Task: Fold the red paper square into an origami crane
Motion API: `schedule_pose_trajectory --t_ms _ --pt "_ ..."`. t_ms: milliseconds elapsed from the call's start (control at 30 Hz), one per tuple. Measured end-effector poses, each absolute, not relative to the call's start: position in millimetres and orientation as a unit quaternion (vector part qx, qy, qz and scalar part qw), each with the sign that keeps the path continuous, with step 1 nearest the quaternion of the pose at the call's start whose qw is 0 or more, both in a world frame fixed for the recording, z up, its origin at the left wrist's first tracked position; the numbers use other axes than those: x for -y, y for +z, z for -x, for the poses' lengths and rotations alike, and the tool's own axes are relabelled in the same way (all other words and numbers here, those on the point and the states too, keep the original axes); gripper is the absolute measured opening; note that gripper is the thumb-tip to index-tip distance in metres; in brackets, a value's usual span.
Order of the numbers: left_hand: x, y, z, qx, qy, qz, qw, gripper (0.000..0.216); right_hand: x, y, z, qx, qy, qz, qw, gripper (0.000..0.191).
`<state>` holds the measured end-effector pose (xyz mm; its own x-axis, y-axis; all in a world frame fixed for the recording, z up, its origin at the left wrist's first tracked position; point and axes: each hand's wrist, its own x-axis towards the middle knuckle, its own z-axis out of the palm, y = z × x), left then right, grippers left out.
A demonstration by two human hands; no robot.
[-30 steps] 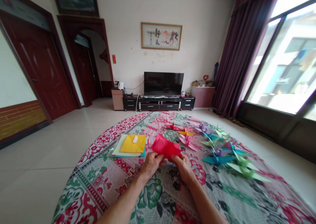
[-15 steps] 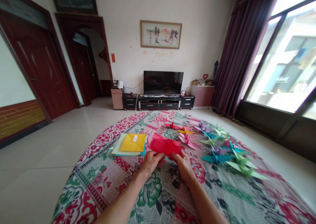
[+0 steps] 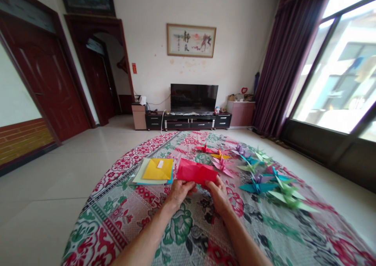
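Observation:
A folded sheet of red paper (image 3: 196, 171) is pinched along its near edge by both of my hands, just above a flowered cloth (image 3: 188, 227) that covers the round table. My left hand (image 3: 178, 193) grips the paper's left corner with closed fingers. My right hand (image 3: 219, 195) grips its right corner the same way. A stack of coloured paper sheets (image 3: 155, 170), yellow on top, lies to the left of the red sheet.
Several folded paper cranes (image 3: 258, 180) in pink, yellow, purple, teal and green stand on the cloth to the right. Beyond the table are tiled floor, a TV (image 3: 194, 97) on a low cabinet, dark red doors at left and a large window with curtains at right.
The red paper has flattened and lowered slightly between my hands, its far edge now level. My hands stayed in nearly the same place.

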<state>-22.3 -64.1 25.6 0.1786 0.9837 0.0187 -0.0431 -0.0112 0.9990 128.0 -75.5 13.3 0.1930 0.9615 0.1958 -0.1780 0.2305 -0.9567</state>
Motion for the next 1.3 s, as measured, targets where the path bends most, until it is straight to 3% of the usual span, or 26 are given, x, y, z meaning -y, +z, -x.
schedule_pose_trajectory --t_ms 367,500,767,1300 --pt "58 24 22 -0.454 0.542 -0.432 0.56 0.029 79 24 -117 0.442 0.447 0.428 0.649 0.038" --pt "58 22 21 -0.448 0.545 -0.444 0.553 0.029 77 22 -113 0.391 0.467 0.401 0.684 0.057" --pt "60 22 19 -0.454 0.53 -0.468 0.541 0.029 78 16 -108 0.404 0.537 0.411 0.616 0.031" --pt "62 24 25 -0.411 0.477 -0.551 0.548 0.027 85 24 -112 0.446 0.528 0.434 0.578 0.032"
